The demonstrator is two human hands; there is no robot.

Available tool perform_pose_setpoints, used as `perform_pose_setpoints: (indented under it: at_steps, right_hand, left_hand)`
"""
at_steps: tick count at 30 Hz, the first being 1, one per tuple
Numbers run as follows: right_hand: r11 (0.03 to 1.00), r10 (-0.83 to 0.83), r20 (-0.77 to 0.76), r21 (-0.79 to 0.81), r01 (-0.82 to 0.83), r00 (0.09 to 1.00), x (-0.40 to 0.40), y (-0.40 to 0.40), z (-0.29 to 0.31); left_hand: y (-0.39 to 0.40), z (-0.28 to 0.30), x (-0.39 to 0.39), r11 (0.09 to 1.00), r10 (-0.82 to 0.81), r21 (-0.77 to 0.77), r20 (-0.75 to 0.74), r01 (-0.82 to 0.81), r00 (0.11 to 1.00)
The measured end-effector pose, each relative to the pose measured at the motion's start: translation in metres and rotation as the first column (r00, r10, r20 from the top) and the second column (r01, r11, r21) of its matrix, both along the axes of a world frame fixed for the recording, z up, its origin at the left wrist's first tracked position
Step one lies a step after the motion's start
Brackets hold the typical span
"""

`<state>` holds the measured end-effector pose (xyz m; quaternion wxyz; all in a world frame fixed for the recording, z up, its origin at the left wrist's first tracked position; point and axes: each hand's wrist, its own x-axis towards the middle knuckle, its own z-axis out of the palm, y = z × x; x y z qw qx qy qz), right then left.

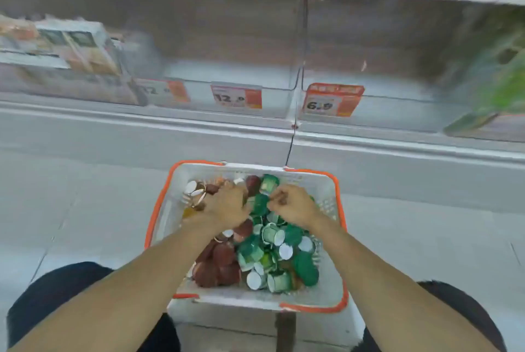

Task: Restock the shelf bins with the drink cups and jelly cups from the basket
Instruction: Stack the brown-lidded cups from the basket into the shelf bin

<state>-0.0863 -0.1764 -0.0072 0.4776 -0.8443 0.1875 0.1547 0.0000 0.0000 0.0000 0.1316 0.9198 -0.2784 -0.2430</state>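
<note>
Basket (159,209): white, orange rim, on the floor in front of the shelf, between the person's knees.
Green cups (272,252): piled along the basket's right side, from the far edge to the near edge; some lie on their sides with white lids showing.
Brown cups (218,263): heaped at the near left of the basket, a few more at the far edge.
Left hand (224,205): down in the far left part of the basket, fingers curled into the cups; blur hides what it grips, so I cannot tell if it holds one.
Right hand (292,204): over the far right part, fingers curled, touching green cups; the grip cannot be made out.
Shelf bins (241,73): clear-fronted, behind the basket, the middle ones showing bare white bottoms.
Price tags (236,97): on the bin fronts, reading 12 and 6, the rest blurred.
Boxes (76,44): in the left bin.
Green packs (500,87): at the right edge of the shelf.
</note>
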Motion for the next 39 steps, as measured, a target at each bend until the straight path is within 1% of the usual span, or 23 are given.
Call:
perform_pose_setpoints:
  at_steps: [2, 3, 6, 8, 10, 12, 15, 19, 21, 24, 26, 27, 28, 29, 30, 31, 32, 33, 34, 35, 36, 37, 39]
  right_hand:
    - [0.997, 0.012, 0.012, -0.083, -0.011, 1.000, 0.002, 0.011, -0.029]
    - [0.994, 0.026, 0.037, -0.107, -0.022, 0.999, 0.002, 0.014, -0.043]
    - [0.992, 0.021, 0.016, -0.125, -0.019, 1.000, -0.004, 0.026, -0.066]
    - [0.992, 0.004, 0.009, -0.129, -0.002, 1.000, -0.010, 0.033, -0.078]
    - [0.990, -0.013, 0.026, -0.143, 0.016, 1.000, -0.015, 0.039, -0.091]
    - [0.981, -0.004, 0.056, -0.195, 0.015, 0.998, -0.014, 0.041, -0.100]
    - [0.968, -0.019, 0.091, -0.249, 0.042, 0.996, -0.010, 0.048, -0.107]
    - [0.972, -0.082, 0.116, -0.211, 0.105, 0.990, -0.010, 0.053, -0.111]
    - [0.969, -0.031, 0.091, -0.242, 0.052, 0.995, -0.007, 0.049, -0.108]
    - [0.948, 0.054, 0.013, -0.314, -0.047, 0.998, -0.010, 0.050, -0.101]
    - [0.939, 0.064, -0.019, -0.336, -0.066, 0.998, -0.015, 0.052, -0.097]
    - [0.934, 0.074, -0.034, -0.349, -0.082, 0.997, -0.017, 0.052, -0.095]
    - [0.926, 0.089, -0.059, -0.362, -0.105, 0.994, -0.019, 0.052, -0.091]
    - [0.919, 0.101, -0.083, -0.375, -0.125, 0.991, -0.019, 0.052, -0.086]
    - [0.912, 0.108, -0.097, -0.387, -0.138, 0.989, -0.018, 0.052, -0.078]
    - [0.909, 0.113, -0.093, -0.393, -0.141, 0.989, -0.016, 0.052, -0.070]
    - [0.915, 0.117, -0.071, -0.381, -0.135, 0.991, -0.013, 0.054, -0.058]
    - [0.933, 0.116, -0.034, -0.338, -0.121, 0.993, -0.010, 0.057, -0.045]
    - [0.961, 0.108, -0.002, -0.258, -0.105, 0.994, -0.006, 0.059, -0.031]
    - [0.985, 0.095, 0.020, -0.148, -0.091, 0.995, -0.002, 0.063, -0.015]
    - [0.996, 0.083, 0.025, -0.033, -0.082, 0.996, 0.001, 0.068, 0.000]
    - [0.995, 0.079, 0.026, 0.060, -0.081, 0.997, 0.003, 0.071, 0.015]
    - [0.986, 0.078, 0.019, 0.147, -0.080, 0.997, 0.005, 0.078, 0.043]
  left_hand:
    - [0.005, -0.019, 0.003, 0.992, -0.007, 0.127, 0.015, 0.005, 1.000]
    - [0.008, -0.029, 0.005, 0.989, -0.012, 0.145, 0.026, 0.008, 1.000]
    - [0.020, -0.054, 0.004, 0.982, -0.011, 0.186, 0.029, 0.005, 1.000]
    - [0.029, -0.067, 0.000, 0.974, 0.010, 0.226, -0.017, -0.006, 1.000]
    - [0.038, -0.077, -0.001, 0.977, 0.005, 0.214, -0.029, 0.001, 1.000]
    - [0.044, -0.084, 0.004, 0.987, 0.047, 0.153, 0.034, -0.051, 0.998]
    - [0.050, -0.090, 0.011, 0.973, 0.048, 0.220, 0.130, -0.076, 0.990]
    - [0.068, -0.102, 0.010, 0.950, -0.013, 0.309, 0.198, -0.050, 0.980]
    - [0.074, -0.106, 0.010, 0.946, -0.007, 0.319, 0.216, -0.064, 0.976]
    - [0.074, -0.100, 0.010, 0.943, 0.027, 0.316, 0.237, -0.103, 0.971]
    - [0.070, -0.088, 0.010, 0.948, 0.107, 0.272, 0.214, -0.165, 0.971]
    - [0.068, -0.080, 0.010, 0.953, 0.167, 0.220, 0.196, -0.209, 0.966]
    - [0.065, -0.072, 0.011, 0.954, 0.245, 0.138, 0.152, -0.266, 0.958]
    - [0.063, -0.061, 0.011, 0.944, 0.328, 0.017, 0.067, -0.330, 0.942]
    - [0.061, -0.052, 0.011, 0.915, 0.383, -0.108, -0.077, -0.389, 0.921]
    - [0.060, -0.043, 0.011, 0.872, 0.390, -0.209, -0.247, -0.442, 0.887]
    - [0.059, -0.032, 0.009, 0.819, 0.380, -0.273, -0.403, -0.505, 0.833]
    - [0.059, -0.021, 0.007, 0.761, 0.359, -0.297, -0.548, -0.577, 0.756]
    - [0.059, -0.011, 0.004, 0.707, 0.321, -0.294, -0.677, -0.643, 0.662]
    - [0.060, 0.000, -0.001, 0.663, 0.269, -0.289, -0.770, -0.691, 0.579]
    - [0.058, 0.009, -0.005, 0.634, 0.216, -0.294, -0.821, -0.715, 0.529]
    - [0.055, 0.017, -0.008, 0.613, 0.172, -0.316, -0.841, -0.724, 0.513]
    - [0.047, 0.031, -0.014, 0.589, 0.112, -0.383, -0.833, -0.712, 0.541]
